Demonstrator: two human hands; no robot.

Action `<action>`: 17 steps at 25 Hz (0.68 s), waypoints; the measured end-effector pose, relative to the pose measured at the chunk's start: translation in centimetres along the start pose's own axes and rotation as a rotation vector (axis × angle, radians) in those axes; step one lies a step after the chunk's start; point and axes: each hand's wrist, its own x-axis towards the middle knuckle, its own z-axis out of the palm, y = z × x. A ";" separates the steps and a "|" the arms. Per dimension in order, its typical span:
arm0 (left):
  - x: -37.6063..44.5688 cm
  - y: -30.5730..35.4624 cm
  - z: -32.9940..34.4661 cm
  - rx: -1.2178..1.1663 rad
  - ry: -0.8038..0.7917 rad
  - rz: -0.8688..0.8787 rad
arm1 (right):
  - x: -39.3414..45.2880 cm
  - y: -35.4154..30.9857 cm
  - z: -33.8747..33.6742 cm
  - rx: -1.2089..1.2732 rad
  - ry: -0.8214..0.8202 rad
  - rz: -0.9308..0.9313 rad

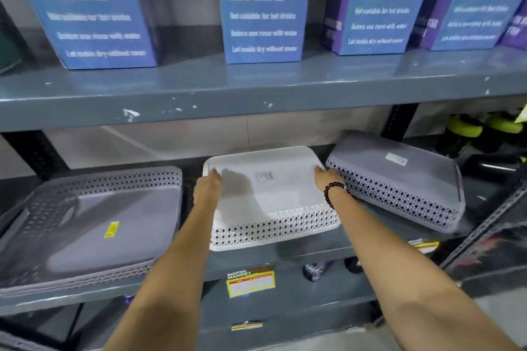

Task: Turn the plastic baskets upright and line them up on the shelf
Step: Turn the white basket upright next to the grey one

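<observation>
I reach my left hand (207, 184) and right hand (328, 175) around the upside-down white basket (271, 194), fingers curled on its far corners, ready to flip it upright.

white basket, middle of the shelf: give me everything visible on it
The white basket looks like plastic, rectangular with rounded corners, its sides pierced by a diamond lattice. It lies upside down, solid base up with a faint label there, on the shelf between two grey baskets. The left hand and right hand rest on its far corners.
</observation>
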 end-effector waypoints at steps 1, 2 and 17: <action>-0.3 0.1 -0.1 -0.021 0.024 -0.015 | 0.2 -0.3 -0.2 0.052 -0.064 0.010; -1.0 0.2 -0.2 -0.044 0.061 -0.010 | 0.2 -0.4 -0.4 0.105 -0.110 0.024; -3.6 -3.1 -6.6 -0.491 0.153 -0.036 | 1.0 5.0 -1.2 1.100 -0.327 0.086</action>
